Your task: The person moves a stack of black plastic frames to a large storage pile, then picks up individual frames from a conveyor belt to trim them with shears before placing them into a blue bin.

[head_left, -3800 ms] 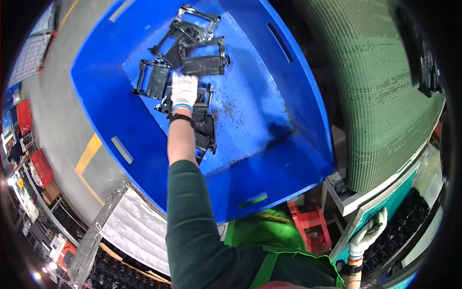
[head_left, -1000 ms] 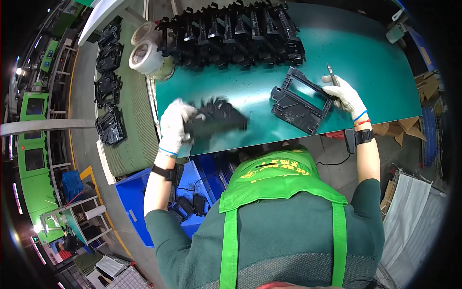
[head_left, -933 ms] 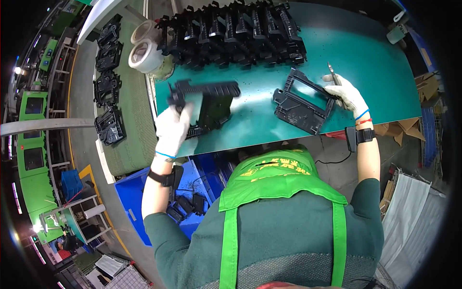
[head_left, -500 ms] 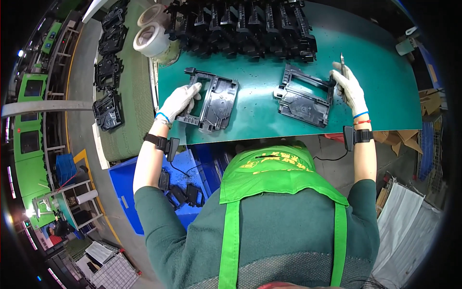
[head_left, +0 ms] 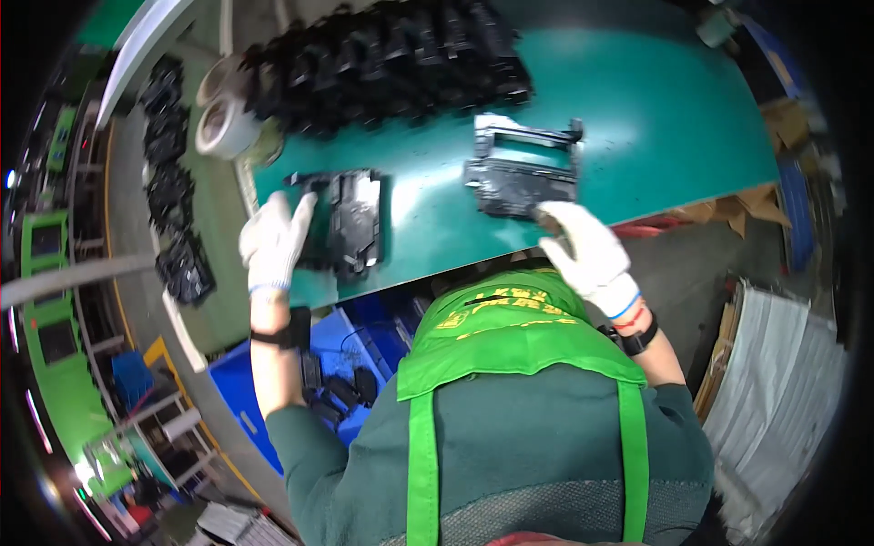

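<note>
Two black plastic frames lie apart on the green table (head_left: pixel 637 118). Beside the left frame (head_left: pixel 355 218), my white-gloved left hand (head_left: pixel 273 241) has its thumb and a finger spread at the frame's outer side; I see nothing held in it. The right frame (head_left: pixel 523 173) has a long opening toward its far side. At its near right corner is my gloved right hand (head_left: pixel 587 255), fingers curled with a gap to the thumb. Something dark shows in that gap, too blurred to name. The slim metal tool seen there earlier does not show now.
A row of stacked black plastic parts (head_left: pixel 391 68) fills the table's far left. Tape rolls (head_left: pixel 226 127) stand beside it. More black parts (head_left: pixel 168 196) line a green conveyor (head_left: pixel 214 246). Below the table, a blue bin (head_left: pixel 246 382) holds small black pieces. Cardboard (head_left: pixel 756 207) lies at right.
The view has shifted. My right hand has come nearer, from the right frame's outer side to its near corner. My left hand's finger and thumb now stand apart at the left frame.
</note>
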The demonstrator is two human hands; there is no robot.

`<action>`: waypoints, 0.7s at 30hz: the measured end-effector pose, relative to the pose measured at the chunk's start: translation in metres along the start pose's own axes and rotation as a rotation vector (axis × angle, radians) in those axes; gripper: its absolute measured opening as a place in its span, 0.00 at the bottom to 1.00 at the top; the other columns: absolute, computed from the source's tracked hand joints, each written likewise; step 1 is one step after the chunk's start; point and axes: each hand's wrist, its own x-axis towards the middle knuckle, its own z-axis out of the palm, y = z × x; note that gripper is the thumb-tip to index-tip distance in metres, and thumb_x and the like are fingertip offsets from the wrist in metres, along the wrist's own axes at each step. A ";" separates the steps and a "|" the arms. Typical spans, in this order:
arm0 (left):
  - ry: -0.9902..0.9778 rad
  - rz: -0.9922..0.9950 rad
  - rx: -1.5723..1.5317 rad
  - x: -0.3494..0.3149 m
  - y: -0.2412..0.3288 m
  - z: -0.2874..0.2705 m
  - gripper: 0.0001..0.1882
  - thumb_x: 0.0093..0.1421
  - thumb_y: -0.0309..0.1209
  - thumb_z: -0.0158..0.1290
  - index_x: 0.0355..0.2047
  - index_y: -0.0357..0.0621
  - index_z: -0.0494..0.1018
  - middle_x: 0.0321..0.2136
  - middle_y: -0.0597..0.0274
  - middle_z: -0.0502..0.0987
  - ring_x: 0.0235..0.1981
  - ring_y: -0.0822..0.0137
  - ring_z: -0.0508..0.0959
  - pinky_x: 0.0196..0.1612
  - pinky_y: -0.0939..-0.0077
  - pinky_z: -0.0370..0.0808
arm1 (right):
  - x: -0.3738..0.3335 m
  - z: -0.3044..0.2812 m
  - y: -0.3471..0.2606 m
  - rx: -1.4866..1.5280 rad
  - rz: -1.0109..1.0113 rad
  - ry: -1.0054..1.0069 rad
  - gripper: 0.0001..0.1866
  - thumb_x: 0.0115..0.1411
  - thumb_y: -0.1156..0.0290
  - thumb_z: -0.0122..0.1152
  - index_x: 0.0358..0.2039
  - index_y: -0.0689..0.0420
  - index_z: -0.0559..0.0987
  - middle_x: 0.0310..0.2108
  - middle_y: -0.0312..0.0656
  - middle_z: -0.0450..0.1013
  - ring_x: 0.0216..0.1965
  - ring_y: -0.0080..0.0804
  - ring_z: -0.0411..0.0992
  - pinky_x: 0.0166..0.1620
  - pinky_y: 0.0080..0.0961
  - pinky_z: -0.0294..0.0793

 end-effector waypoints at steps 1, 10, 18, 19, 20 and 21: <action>0.105 -0.004 -0.059 -0.008 0.015 -0.012 0.27 0.65 0.55 0.53 0.43 0.41 0.80 0.42 0.45 0.83 0.46 0.48 0.82 0.49 0.59 0.78 | -0.005 0.004 0.003 -0.033 -0.023 -0.020 0.25 0.60 0.74 0.65 0.59 0.57 0.74 0.48 0.48 0.77 0.43 0.41 0.79 0.46 0.32 0.79; 0.254 0.966 -0.539 0.015 0.214 0.009 0.22 0.60 0.42 0.58 0.51 0.44 0.76 0.47 0.49 0.80 0.49 0.50 0.80 0.53 0.57 0.76 | -0.024 -0.013 0.050 -0.146 0.027 0.139 0.24 0.61 0.72 0.66 0.58 0.55 0.74 0.48 0.47 0.76 0.44 0.44 0.79 0.46 0.33 0.79; -0.132 0.811 -0.265 0.035 0.284 0.054 0.25 0.63 0.38 0.51 0.59 0.43 0.69 0.45 0.43 0.80 0.47 0.46 0.81 0.52 0.54 0.76 | -0.050 -0.039 0.045 -0.352 0.282 0.085 0.23 0.60 0.64 0.67 0.55 0.53 0.74 0.40 0.44 0.73 0.40 0.44 0.75 0.43 0.39 0.77; -0.160 0.793 -0.280 0.034 0.283 0.052 0.26 0.64 0.38 0.50 0.61 0.44 0.69 0.45 0.42 0.79 0.48 0.45 0.80 0.53 0.54 0.75 | -0.051 -0.039 0.045 -0.413 0.313 0.024 0.23 0.59 0.63 0.67 0.54 0.53 0.74 0.39 0.43 0.72 0.40 0.44 0.75 0.42 0.40 0.76; -0.188 0.771 -0.295 0.034 0.282 0.051 0.26 0.64 0.38 0.50 0.62 0.44 0.68 0.46 0.41 0.79 0.49 0.44 0.79 0.54 0.54 0.74 | -0.052 -0.038 0.046 -0.473 0.340 -0.041 0.23 0.59 0.61 0.68 0.52 0.52 0.74 0.38 0.43 0.71 0.39 0.44 0.74 0.42 0.41 0.75; -0.194 0.782 -0.290 0.033 0.283 0.052 0.26 0.64 0.38 0.50 0.62 0.44 0.68 0.46 0.41 0.79 0.49 0.44 0.79 0.54 0.54 0.74 | -0.052 -0.038 0.047 -0.531 0.364 -0.108 0.23 0.58 0.59 0.68 0.51 0.52 0.74 0.38 0.42 0.70 0.39 0.43 0.74 0.41 0.41 0.75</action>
